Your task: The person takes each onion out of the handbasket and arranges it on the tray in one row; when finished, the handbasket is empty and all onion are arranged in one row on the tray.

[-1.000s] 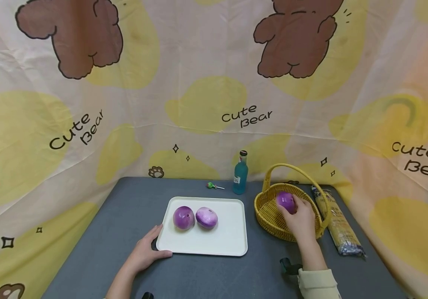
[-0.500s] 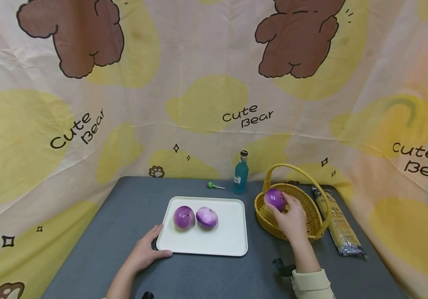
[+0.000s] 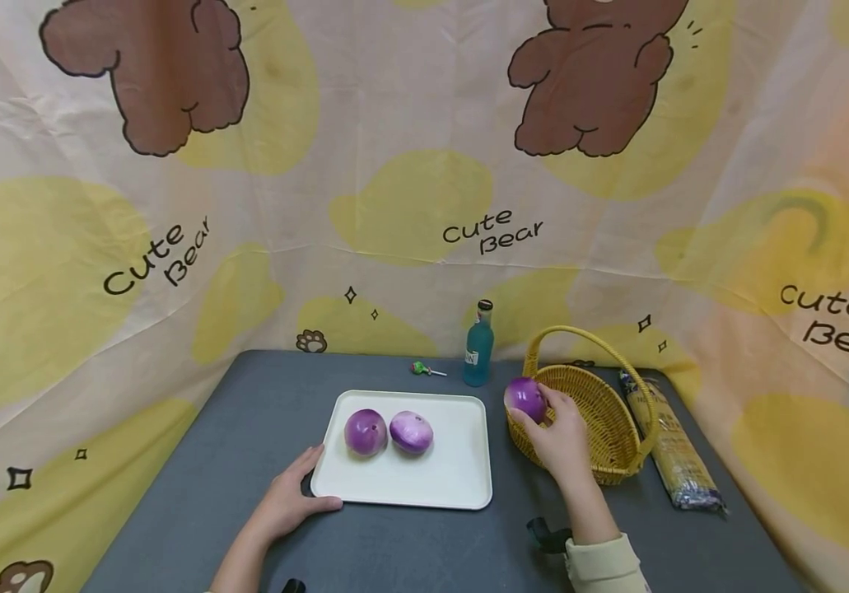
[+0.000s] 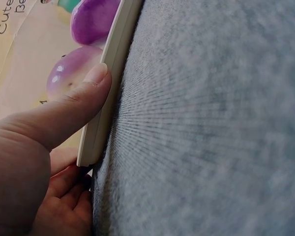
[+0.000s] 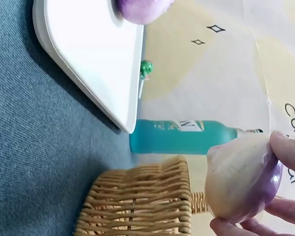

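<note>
Above the left rim of the yellow wicker basket point(image 3: 602, 432), my right hand point(image 3: 563, 432) holds a purple onion point(image 3: 525, 399) between thumb and fingers. The right wrist view shows this onion's point(image 5: 241, 179) pale side, with its purple skin toward the fingers. My left hand point(image 3: 286, 498) grips the near left corner of a white tray point(image 3: 446, 469), the thumb lying on its rim in the left wrist view. Two more onions sit side by side on the tray: a round purple one point(image 3: 365, 432) and a flatter, paler one point(image 3: 411, 432).
A blue bottle point(image 3: 478, 350) stands behind the tray, with a green-headed lollipop point(image 3: 424, 368) lying to its left. A long yellowish packet point(image 3: 676, 449) lies right of the basket. The basket's tall handle point(image 3: 617, 356) arches over it. Printed cloth point(image 3: 394, 206) hangs behind the grey table point(image 3: 409, 552).
My right hand has carried the onion leftward, from inside the basket to above its left rim. The left hand and the tray look unmoved.
</note>
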`<state>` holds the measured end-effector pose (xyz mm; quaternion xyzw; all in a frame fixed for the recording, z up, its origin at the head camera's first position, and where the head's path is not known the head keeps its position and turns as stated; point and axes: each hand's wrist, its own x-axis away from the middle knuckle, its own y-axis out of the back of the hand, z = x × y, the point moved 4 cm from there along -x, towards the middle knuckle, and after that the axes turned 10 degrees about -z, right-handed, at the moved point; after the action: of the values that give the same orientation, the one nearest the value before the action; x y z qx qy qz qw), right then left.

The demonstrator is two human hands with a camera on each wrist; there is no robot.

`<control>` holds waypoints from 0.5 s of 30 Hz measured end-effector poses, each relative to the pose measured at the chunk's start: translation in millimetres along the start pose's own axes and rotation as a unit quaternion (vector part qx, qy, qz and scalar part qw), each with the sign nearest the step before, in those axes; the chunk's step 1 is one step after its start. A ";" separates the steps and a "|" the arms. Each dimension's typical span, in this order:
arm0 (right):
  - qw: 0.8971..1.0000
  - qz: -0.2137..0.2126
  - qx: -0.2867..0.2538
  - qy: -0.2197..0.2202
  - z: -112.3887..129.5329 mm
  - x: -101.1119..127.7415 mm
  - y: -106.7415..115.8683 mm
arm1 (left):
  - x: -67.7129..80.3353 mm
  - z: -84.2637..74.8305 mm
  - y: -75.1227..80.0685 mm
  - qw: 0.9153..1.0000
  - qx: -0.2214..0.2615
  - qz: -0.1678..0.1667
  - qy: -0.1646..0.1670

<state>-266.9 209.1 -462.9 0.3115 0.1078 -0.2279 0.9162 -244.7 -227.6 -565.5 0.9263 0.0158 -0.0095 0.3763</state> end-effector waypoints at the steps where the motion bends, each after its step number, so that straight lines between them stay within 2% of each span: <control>1: 1.000 0.002 -0.002 -0.003 0.1 1.1 -1.2 | 0.0 0.0 -0.2 1.000 0.000 0.000 0.001; 15: 0.999 0.020 -0.027 0.014 9.7 8.9 -23.4 | 0.4 -1.0 -0.1 1.000 0.001 -0.001 -0.002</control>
<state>-269.9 183.6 -470.5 0.2922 0.1203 -0.2027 0.9269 -244.3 -226.8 -564.9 0.9267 0.0158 -0.0114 0.3754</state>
